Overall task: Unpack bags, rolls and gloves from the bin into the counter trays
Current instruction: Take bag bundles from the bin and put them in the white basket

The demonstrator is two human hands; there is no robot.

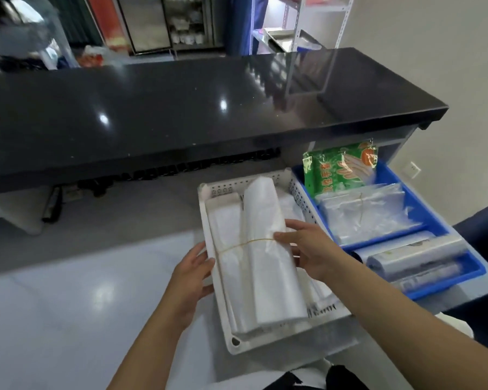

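Note:
A long bundle of white plastic bags (268,266), tied with a rubber band, lies lengthwise in the white perforated tray (238,346). My left hand (190,280) holds the bundle's left edge at the band. My right hand (307,249) grips its right side, thumb on top. Flat white bags lie under the bundle. To the right, the blue tray (475,267) holds a green glove packet (338,168) standing at its far end, clear bag stacks (364,212) in the middle and rolls (412,258) at the near end.
A black glossy counter top (181,114) runs across above the trays, overhanging a grey lower shelf (119,215). The white floor (68,319) lies at the lower left. Metal shelving (296,29) stands behind the counter. A dark seat (482,229) is at the right edge.

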